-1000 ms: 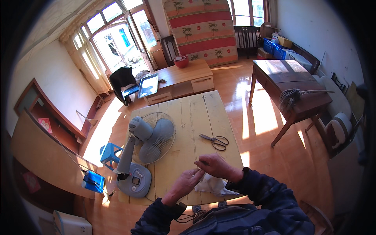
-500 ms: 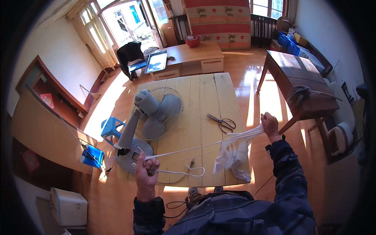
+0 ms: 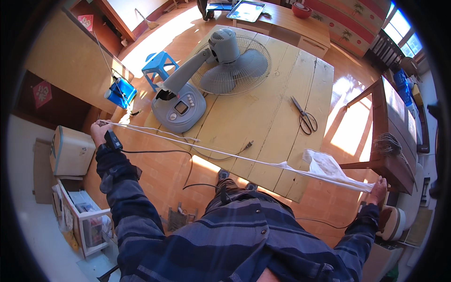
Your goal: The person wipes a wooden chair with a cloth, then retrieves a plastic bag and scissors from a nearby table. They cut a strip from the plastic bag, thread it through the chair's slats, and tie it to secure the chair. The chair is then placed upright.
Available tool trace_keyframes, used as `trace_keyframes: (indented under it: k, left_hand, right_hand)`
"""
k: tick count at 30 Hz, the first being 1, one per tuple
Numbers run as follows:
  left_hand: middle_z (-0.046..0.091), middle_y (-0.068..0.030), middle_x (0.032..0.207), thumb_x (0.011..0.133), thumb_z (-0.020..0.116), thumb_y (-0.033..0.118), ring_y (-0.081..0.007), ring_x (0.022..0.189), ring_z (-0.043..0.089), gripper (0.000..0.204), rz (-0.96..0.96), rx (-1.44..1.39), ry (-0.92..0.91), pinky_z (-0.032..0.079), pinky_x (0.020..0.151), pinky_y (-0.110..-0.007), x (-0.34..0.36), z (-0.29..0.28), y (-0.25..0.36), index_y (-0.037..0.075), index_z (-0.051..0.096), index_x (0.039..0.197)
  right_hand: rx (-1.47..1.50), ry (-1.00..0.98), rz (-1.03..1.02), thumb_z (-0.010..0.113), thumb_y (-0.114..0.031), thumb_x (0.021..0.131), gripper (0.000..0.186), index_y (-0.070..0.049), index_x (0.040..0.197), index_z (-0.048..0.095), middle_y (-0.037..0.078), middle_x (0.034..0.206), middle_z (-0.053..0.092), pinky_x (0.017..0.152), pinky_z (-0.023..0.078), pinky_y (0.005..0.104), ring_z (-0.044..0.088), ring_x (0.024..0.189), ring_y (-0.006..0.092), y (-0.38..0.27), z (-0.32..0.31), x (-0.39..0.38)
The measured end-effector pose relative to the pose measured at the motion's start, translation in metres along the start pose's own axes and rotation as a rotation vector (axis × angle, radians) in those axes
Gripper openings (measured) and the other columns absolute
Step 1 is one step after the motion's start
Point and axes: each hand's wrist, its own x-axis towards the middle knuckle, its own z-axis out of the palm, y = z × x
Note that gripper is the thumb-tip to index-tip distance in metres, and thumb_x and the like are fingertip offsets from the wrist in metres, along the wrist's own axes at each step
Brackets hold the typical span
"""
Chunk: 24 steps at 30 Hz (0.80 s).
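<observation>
Stretched across my front is a long white strip [image 3: 225, 153], cord-thin over most of its length. My left hand [image 3: 99, 131], far out to the left, is closed on one end. At the right, my right hand [image 3: 378, 190] is closed on the other end, where the strip widens into a thin white sheet [image 3: 326, 165], cloth or plastic. A loose white tail hangs back from my left hand toward the table. Beyond the strip, a grey electric fan [image 3: 225, 47] with a wire grille and buttoned base stands on the yellowish wooden table [image 3: 263, 127]. Black-handled scissors [image 3: 305, 120] lie right of it.
A plug [image 3: 248, 145] on a thin cord lies near the table's front edge. A blue stool [image 3: 160, 66] and a blue tank [image 3: 121, 92] are at the left. At the right stands a brown desk [image 3: 399, 136]. A dark cable hangs from my left wrist.
My hands have moved far apart, the left one outward left and the right one outward right and lower. The white strip is now longer and taut. My view has turned and shifted.
</observation>
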Motion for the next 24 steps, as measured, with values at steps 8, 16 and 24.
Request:
trace_keyframes:
  k: [8,16,24]
  left_hand:
    - [0.073,-0.03,0.107,0.083,0.067,0.046,-0.0458,0.108,0.07,0.054,-0.061,0.944,0.323,0.054,0.089,-0.048,0.046,-0.219,-0.043,-0.006,0.077,0.096]
    - [0.051,0.0036,0.072,0.095,0.079,0.035,-0.0142,0.068,0.053,0.031,-0.022,-0.822,0.25,0.051,0.073,-0.03,0.012,-0.091,0.076,0.01,0.06,0.089]
    - [0.038,0.0059,0.068,0.105,0.066,0.031,-0.0045,0.06,0.033,0.032,0.185,-0.538,-0.34,0.03,0.058,-0.025,-0.131,0.013,0.237,0.015,0.053,0.081]
  right_hand:
    - [-0.325,0.031,0.433,0.051,-0.041,0.105,0.044,-0.005,0.112,0.076,0.025,0.105,0.074,0.086,0.053,0.0543,0.069,0.101,0.0447,0.174,-0.113,0.021]
    - [0.907,-0.055,0.143,0.062,-0.043,0.104,0.037,-0.009,0.09,0.067,-0.003,0.073,0.052,0.062,0.043,0.0296,0.05,0.068,0.0089,-0.081,-0.111,0.074]
    - [1.871,-0.723,-0.123,0.062,-0.027,0.108,0.026,-0.011,0.088,0.066,-0.006,0.073,0.057,0.051,0.038,0.0211,0.052,0.061,0.0005,-0.458,-0.146,-0.042]
